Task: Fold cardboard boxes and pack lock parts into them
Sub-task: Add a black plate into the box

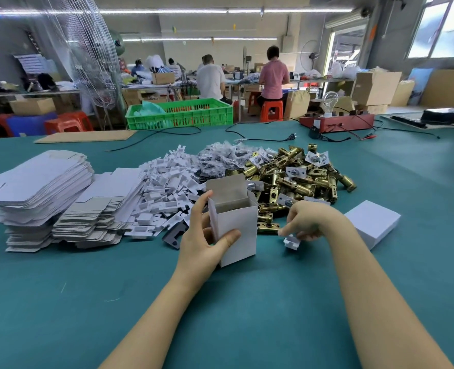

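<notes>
White cardboard box (pixel 237 227), left grip (pixel 203 243)

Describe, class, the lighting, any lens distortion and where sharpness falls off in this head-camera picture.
Head view: even light from ceiling tube lights, faint shadows under the left hand and open box; bright washed-out window top right; wide-angle bend curves the table edge and stretches the forearms; the right hand and the far workers look soft.
</notes>
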The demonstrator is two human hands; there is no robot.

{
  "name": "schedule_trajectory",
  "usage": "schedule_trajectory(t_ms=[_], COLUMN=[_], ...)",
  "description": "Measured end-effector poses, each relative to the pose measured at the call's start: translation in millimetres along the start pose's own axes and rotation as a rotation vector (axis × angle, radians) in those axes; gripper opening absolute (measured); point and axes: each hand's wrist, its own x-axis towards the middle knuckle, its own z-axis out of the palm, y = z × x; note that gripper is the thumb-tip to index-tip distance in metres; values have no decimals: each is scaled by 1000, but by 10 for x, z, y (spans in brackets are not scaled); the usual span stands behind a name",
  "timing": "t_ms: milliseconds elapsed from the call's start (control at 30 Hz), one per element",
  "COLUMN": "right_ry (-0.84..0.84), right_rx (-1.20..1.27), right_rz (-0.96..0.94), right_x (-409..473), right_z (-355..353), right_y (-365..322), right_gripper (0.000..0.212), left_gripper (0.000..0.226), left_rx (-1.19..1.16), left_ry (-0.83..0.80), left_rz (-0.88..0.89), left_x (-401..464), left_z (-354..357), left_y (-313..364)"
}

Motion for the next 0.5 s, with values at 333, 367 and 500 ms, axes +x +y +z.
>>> schedule_trajectory(t_ms=[333,367,500], right_ry=[-120,-108,115], right_rx=[16,7,172], right_rz=[-66,-118,-404], right_x=[-53,-75,-228], right_z=[-35,-54,-276], right_y=[66,54,3], right_gripper=[17,15,12], left_gripper=[83,84,82], left_rx=[0,2,0], left_ry=[0,-2,-16], left_rz=[1,-1,-6], left_x=[-4,-4,-1], left_z=[-10,-12,-14], left_y=[-2,-1,8])
